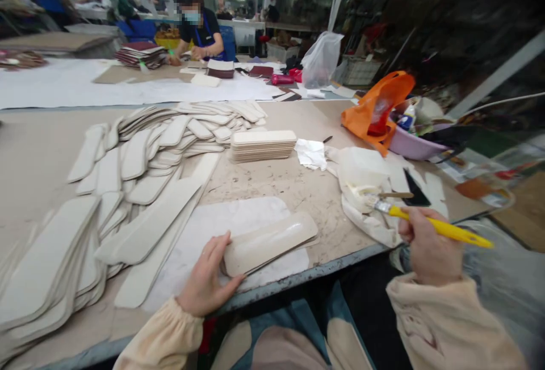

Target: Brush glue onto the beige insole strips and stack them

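My right hand (432,245) is closed around the yellow handle of a paintbrush (440,227). The brush's bristles dip into the opening of a white plastic tub (361,168) wrapped in a pale bag; a flat wooden stick (395,194) lies across there. On a sheet of white paper (187,251) at the table's near edge lies a glossy cream panel (272,239) with rounded corners, apparently atop another piece. My left hand (210,273) grips its left end, thumb at the near corner and fingers at the far one.
Overlapping cream panels (140,160) cover the left of the table. Behind the paper stand a neat stack of strips (264,146) and a crumpled tissue (310,154). An orange bag (378,109) and a lilac basin (415,142) sit right. A masked co-worker (200,29) works opposite.
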The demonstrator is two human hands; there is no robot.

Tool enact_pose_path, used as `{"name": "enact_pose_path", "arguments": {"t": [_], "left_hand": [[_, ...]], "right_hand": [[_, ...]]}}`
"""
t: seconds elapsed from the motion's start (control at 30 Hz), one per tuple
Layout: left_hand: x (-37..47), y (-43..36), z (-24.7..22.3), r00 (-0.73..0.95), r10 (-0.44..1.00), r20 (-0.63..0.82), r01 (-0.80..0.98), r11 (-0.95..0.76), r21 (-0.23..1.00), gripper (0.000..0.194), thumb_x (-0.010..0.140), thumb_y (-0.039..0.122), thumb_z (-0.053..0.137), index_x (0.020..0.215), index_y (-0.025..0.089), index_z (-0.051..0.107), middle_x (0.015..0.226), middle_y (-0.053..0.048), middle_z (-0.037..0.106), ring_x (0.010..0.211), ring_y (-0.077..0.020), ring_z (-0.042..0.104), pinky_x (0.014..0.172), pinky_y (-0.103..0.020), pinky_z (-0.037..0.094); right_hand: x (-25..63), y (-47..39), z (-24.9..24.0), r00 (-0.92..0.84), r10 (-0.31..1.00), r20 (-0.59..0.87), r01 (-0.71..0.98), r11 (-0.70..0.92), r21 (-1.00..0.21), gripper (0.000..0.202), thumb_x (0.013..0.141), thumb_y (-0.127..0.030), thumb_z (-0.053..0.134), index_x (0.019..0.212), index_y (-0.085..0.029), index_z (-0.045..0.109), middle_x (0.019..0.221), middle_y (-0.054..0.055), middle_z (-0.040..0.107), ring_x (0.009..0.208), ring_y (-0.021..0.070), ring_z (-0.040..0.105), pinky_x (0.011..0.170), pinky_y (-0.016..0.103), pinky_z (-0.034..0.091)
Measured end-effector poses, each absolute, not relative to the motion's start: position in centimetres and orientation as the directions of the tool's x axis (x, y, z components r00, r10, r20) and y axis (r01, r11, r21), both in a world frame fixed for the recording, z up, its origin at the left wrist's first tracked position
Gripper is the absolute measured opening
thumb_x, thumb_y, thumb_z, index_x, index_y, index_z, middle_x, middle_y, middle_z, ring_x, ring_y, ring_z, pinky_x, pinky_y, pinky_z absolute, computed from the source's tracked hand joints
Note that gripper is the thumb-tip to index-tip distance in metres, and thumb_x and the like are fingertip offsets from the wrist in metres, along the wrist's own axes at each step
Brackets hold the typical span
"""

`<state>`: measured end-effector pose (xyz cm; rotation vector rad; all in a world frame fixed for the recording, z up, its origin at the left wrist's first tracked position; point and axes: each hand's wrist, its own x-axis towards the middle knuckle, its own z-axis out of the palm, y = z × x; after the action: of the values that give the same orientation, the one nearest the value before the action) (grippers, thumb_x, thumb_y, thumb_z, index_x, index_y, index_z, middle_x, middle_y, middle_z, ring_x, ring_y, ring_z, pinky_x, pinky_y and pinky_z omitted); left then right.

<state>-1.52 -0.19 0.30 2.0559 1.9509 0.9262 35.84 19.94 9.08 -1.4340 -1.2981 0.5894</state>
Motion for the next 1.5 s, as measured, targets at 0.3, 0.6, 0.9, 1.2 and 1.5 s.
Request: {"name": "enact_pose_path", "arguments": {"t": [0.3, 0.6, 0.9, 1.2, 1.5], "left_hand": [[-1.2, -0.2, 0.9, -0.063, 0.959, 0.277, 0.794, -0.12, 0.596, 0.095, 0.075, 0.033, 0.068, 0.15, 0.019, 0.011, 0.13, -0.016, 0.049, 0.125, -0.0311, 0.044, 0.107, -0.052, 0.037], [-1.2, -0.2, 0.7, -0.07, 0.953, 0.296, 0.788, -0.129, 0.602, 0.096, 0.075, 0.035, 0.069, 0.15, 0.019, 0.01, 0.127, -0.015, 0.051, 0.12, -0.029, 0.048, 0.105, -0.05, 0.04], [-1.3, -0.2, 0.3, -0.055, 0.96, 0.274, 0.833, -0.107, 0.543, 0.091, 0.078, 0.036, 0.065, 0.15, 0.019, 0.012, 0.128, -0.014, 0.053, 0.125, -0.0309, 0.046, 0.11, -0.053, 0.034], [-1.6, -0.2, 0.0, -0.048, 0.953, 0.299, 0.837, -0.125, 0.533, 0.089, 0.079, 0.036, 0.066, 0.149, 0.019, 0.014, 0.128, -0.015, 0.052, 0.124, -0.0312, 0.046, 0.109, -0.054, 0.035], [-1.2, -0.2, 0.8, -0.053, 0.954, 0.296, 0.823, -0.126, 0.553, 0.093, 0.077, 0.035, 0.067, 0.15, 0.019, 0.011, 0.127, -0.015, 0.053, 0.119, -0.029, 0.051, 0.109, -0.054, 0.035]], "right_hand": [[21.4, 9.3, 5.7, -0.373, 0.928, 0.02, 0.124, 0.072, -0.99, 0.024, 0.092, -0.041, 0.05, 0.087, -0.019, 0.059, 0.056, -0.003, 0.054, 0.049, 0.0108, 0.047, 0.048, 0.023, 0.039], [17.9, 7.6, 4.5, -0.574, 0.817, 0.056, 0.206, 0.21, -0.956, 0.02, 0.094, -0.034, 0.048, 0.085, -0.02, 0.06, 0.059, -0.004, 0.055, 0.054, 0.0101, 0.053, 0.056, 0.022, 0.042], [24.0, 12.5, 3.5, -0.233, 0.953, 0.195, 0.459, 0.284, -0.842, 0.023, 0.092, -0.039, 0.049, 0.086, -0.019, 0.06, 0.057, -0.003, 0.057, 0.053, 0.0125, 0.056, 0.057, 0.024, 0.044], [26.3, 13.6, 3.4, -0.233, 0.87, 0.436, 0.622, 0.477, -0.621, 0.018, 0.093, -0.031, 0.05, 0.09, -0.019, 0.062, 0.07, 0.002, 0.066, 0.062, 0.0145, 0.063, 0.062, 0.025, 0.047], [21.5, 7.9, 5.2, -0.593, 0.728, 0.344, 0.285, 0.59, -0.756, 0.012, 0.091, -0.019, 0.05, 0.09, -0.018, 0.061, 0.076, 0.001, 0.065, 0.07, 0.0122, 0.063, 0.067, 0.022, 0.045]]}}
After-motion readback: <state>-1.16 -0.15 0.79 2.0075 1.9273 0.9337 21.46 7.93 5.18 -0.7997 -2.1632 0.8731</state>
